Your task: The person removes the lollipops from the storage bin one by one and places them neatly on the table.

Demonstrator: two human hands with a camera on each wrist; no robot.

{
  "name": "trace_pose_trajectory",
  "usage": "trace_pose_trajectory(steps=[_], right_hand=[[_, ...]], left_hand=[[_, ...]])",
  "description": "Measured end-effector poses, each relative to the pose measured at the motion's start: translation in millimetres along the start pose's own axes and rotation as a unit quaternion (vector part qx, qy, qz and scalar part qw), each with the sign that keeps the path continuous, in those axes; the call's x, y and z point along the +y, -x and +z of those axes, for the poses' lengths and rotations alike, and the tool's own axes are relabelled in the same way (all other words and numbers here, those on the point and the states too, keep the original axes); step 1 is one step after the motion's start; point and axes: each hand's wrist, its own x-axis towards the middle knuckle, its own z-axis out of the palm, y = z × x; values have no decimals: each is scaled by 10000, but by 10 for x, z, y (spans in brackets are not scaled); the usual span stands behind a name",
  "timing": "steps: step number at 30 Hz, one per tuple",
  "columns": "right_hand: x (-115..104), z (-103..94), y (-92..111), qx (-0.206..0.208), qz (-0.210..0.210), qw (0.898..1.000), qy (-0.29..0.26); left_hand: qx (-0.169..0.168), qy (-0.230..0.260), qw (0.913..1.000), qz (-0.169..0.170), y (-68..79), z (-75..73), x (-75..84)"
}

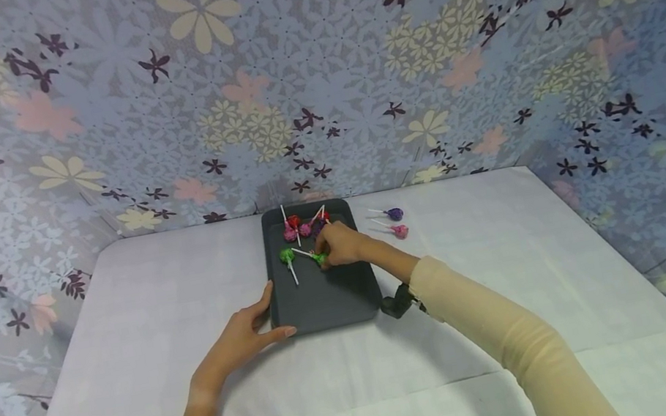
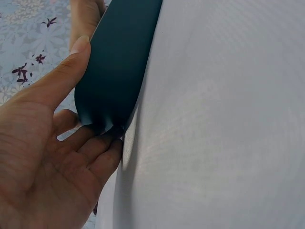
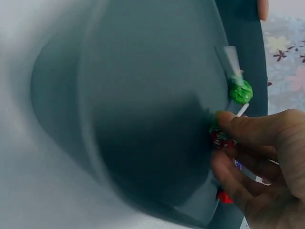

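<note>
A dark grey tray (image 1: 323,303) lies on the white-covered table, its near left corner gripped by my left hand (image 1: 239,340). In the left wrist view, the thumb presses one side of the tray (image 2: 119,52) and curled fingers hold the other. Over the tray's right half, my right hand (image 1: 342,243) pinches a green-wrapped lollipop (image 1: 319,258); its wrapper (image 3: 221,139) shows green and red up close. Left of it lies another green lollipop (image 1: 286,255). Pink (image 1: 290,233), red (image 1: 294,221) and purple lollipops (image 1: 318,226) cluster at the tray's far end, partly behind my right hand.
Right of the tray, a purple lollipop (image 1: 396,214) and a pink lollipop (image 1: 400,232) lie on the white cloth (image 1: 478,234). A flower-patterned curtain (image 1: 313,92) stands behind the table and along both sides.
</note>
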Motion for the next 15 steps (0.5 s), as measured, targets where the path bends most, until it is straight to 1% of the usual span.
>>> trace_pose_trajectory(steps=[4, 7, 11, 15], right_hand=[[6, -26, 32, 121, -84, 9999, -28], [26, -52, 68, 223, -148, 9994, -228], [73, -93, 119, 376, -185, 9970, -646], [119, -149, 163, 454, -83, 9945, -942]], left_hand=[[-10, -20, 10000, 16, 0, 1, -12], [-22, 8, 10000, 31, -1, 1, -18], [-4, 45, 9999, 91, -5, 0, -17], [8, 49, 9999, 97, -6, -1, -8]])
